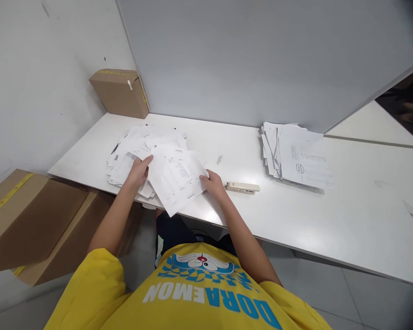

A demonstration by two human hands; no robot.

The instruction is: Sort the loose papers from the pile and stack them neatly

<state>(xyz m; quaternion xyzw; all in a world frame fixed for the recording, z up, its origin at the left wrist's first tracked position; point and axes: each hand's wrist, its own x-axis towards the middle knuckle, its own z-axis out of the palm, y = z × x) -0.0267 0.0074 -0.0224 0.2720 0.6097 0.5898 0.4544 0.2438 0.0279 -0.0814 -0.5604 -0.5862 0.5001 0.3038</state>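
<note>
A few printed white sheets (pixel 175 176) are held between both hands above the near edge of the white table (pixel 330 220). My left hand (pixel 139 169) grips their left edge with closed fingers. My right hand (pixel 211 181) pinches their right edge. Under and behind the left hand spreads a loose heap of papers (pixel 137 144). A beige stapler (pixel 242 187) lies flat on the table just right of my right hand.
A second stack of papers (pixel 296 156) lies at the back right by the grey partition (pixel 261 59). A cardboard box (pixel 120 91) stands on the table's far left corner. Larger cardboard boxes (pixel 30 220) sit on the floor at the left.
</note>
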